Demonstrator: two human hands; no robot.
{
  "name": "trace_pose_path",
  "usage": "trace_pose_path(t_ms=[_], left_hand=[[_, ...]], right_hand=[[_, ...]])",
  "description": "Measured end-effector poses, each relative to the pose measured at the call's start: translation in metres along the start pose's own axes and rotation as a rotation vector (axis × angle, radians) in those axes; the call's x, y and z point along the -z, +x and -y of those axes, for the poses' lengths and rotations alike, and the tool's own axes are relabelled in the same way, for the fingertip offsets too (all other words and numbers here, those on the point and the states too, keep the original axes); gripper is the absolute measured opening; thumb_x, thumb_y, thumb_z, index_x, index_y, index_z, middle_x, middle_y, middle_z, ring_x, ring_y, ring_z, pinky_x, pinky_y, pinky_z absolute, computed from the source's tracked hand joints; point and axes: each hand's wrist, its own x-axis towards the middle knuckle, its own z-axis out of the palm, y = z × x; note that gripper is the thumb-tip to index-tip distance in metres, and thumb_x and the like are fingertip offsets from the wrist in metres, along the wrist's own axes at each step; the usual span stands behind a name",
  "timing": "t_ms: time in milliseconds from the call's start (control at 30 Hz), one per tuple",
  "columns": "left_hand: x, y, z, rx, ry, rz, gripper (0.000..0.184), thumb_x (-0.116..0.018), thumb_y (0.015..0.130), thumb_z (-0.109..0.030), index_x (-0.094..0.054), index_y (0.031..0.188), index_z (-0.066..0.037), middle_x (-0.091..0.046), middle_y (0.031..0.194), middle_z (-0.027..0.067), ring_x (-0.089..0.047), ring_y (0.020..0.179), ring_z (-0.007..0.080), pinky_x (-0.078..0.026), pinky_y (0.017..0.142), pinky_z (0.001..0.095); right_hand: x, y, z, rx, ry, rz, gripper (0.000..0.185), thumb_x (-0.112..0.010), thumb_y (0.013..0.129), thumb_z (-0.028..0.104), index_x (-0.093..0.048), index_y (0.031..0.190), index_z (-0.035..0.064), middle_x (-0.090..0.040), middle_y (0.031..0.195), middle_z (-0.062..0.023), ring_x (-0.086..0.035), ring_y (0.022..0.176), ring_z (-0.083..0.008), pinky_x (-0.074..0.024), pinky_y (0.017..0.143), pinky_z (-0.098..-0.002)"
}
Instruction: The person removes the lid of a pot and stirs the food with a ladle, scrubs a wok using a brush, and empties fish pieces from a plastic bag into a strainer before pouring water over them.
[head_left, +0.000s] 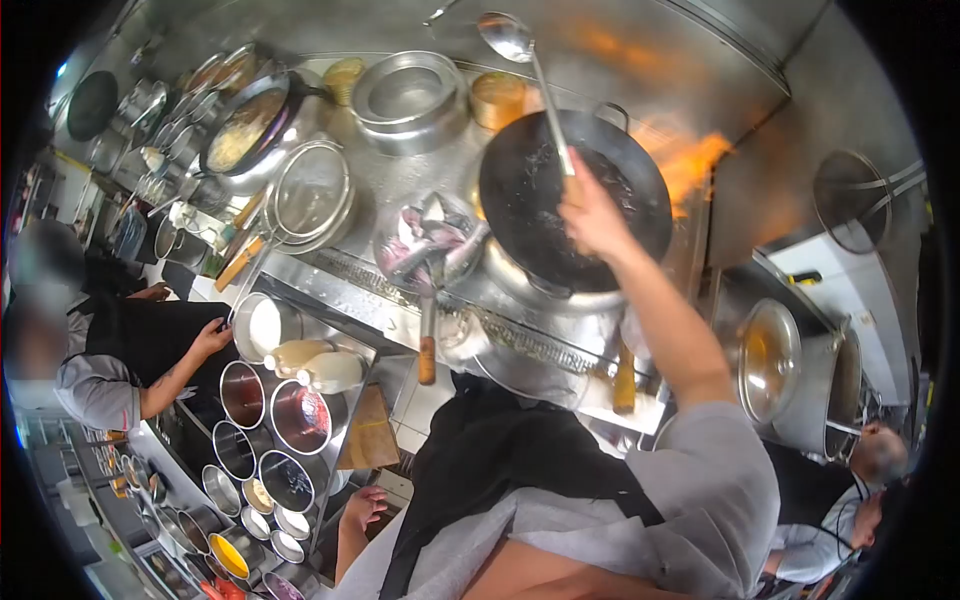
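Observation:
My right hand (592, 212) is closed around the wooden handle of a metal ladle (506, 38). The ladle's bowl points away, beyond the far rim of a large black wok (515, 195). Dark, glossy liquid lies in the wok, and orange flames (695, 168) flare at its right side. Just left of the wok, a long-handled strainer (427, 325) rests on the stove with raw fish pieces (430, 232) in its bowl. Down by my side hangs my left hand (367, 507), fingers loosely bent and apart, holding nothing.
Steel pots (410, 95) and a round wire strainer (308, 190) stand left on the range. Seasoning containers (302, 415) and plastic bottles (330, 371) fill the left counter. One person (150, 350) works there; another (815, 500) is at right, near a lidded pot (768, 360).

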Motion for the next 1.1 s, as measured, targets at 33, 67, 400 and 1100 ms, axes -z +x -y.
trace_pose_path(t_ms=[33, 67, 400, 1100], left_hand=[[0.004, 0.006, -0.004, -0.042, -0.104, 0.011, 0.049, -0.044, 0.080, 0.003, -0.056, 0.125, -0.013, -0.065, 0.119, 0.0014, -0.063, 0.095, 0.0189, -0.046, 0.080, 0.0394], [0.005, 0.004, -0.017, -0.046, -0.114, 0.004, 0.049, -0.044, 0.080, 0.003, -0.056, 0.125, -0.013, -0.065, 0.119, 0.0014, -0.063, 0.095, 0.0189, -0.046, 0.080, 0.0394], [0.009, -0.050, -0.033, -0.052, -0.293, -0.089, 0.038, -0.048, 0.086, -0.003, -0.058, 0.122, -0.012, -0.065, 0.119, 0.0032, -0.063, 0.087, 0.0139, -0.045, 0.070, 0.0278], [-0.080, -0.021, -0.253, -0.675, 0.373, -0.262, 0.030, -0.055, 0.094, -0.020, -0.062, 0.115, 0.000, -0.067, 0.106, 0.0198, -0.065, 0.104, 0.0258, -0.049, 0.087, 0.0352]], right_hand=[[-0.033, 0.039, -0.014, 0.057, 0.078, -0.017, 0.089, -0.048, 0.079, -0.011, -0.018, 0.154, 0.0265, -0.048, 0.071, -0.0021, -0.042, 0.046, -0.0105, -0.0354, 0.040, -0.0276], [-0.063, 0.077, -0.021, 0.046, 0.143, 0.010, 0.088, -0.049, 0.079, -0.011, -0.018, 0.154, 0.0244, -0.049, 0.071, -0.0025, -0.042, 0.045, -0.0109, -0.0352, 0.039, -0.0285], [-0.234, 0.288, -0.046, -0.126, -0.052, -0.085, 0.077, -0.049, 0.077, -0.004, -0.025, 0.150, 0.0043, -0.063, 0.087, -0.0165, -0.060, 0.057, -0.0234, -0.0459, 0.047, -0.0377], [-0.177, 0.280, -0.005, -0.181, 1.595, 0.445, 0.010, -0.053, 0.075, 0.002, -0.044, 0.070, 0.0015, -0.045, 0.064, -0.0070, -0.047, 0.056, -0.0181, -0.0434, 0.049, -0.0267]])
